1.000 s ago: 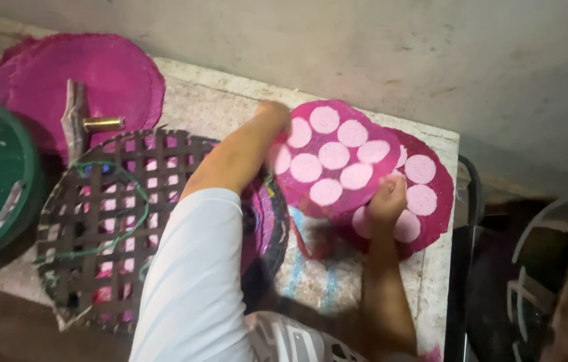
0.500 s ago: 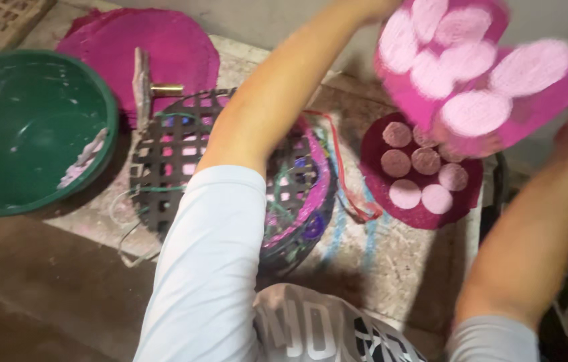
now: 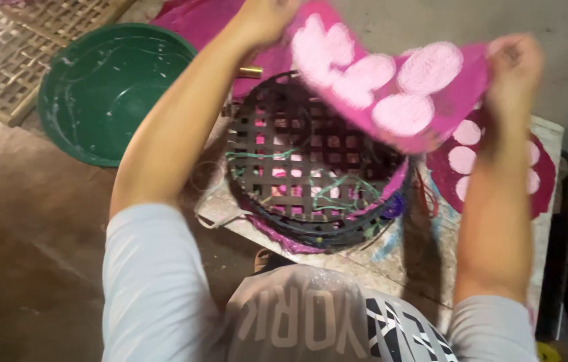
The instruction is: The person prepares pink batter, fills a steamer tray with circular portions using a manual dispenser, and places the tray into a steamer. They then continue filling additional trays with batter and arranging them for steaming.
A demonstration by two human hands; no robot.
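Both hands hold one magenta cloth mat (image 3: 391,94) up in the air across the upper middle of the frame. The left hand (image 3: 267,17), at the top centre, has its grip closed on the mat's left edge; the right hand (image 3: 515,64), at the upper right, pinches the mat's right edge between fingers and thumb. The mat sags between them and carries several pale pink round discs (image 3: 431,67) stuck to its face; it is blurred, so their exact count cannot be told.

Under the lifted mat, in the middle of the frame, a dark round woven lattice tray (image 3: 297,174) lies on the bench (image 3: 424,261), with green and blue cords running over it and pink cloth showing through its gaps. To the right of it, partly behind the right forearm, a second, darker magenta mat (image 3: 545,181) lies flat on the bench with pale discs on it. A green round basin (image 3: 106,87) stands on the floor at the upper left, and a slatted bamboo rack (image 3: 22,53) lies beyond it in the corner. A small brass-coloured tube (image 3: 251,71) shows just beside the left forearm
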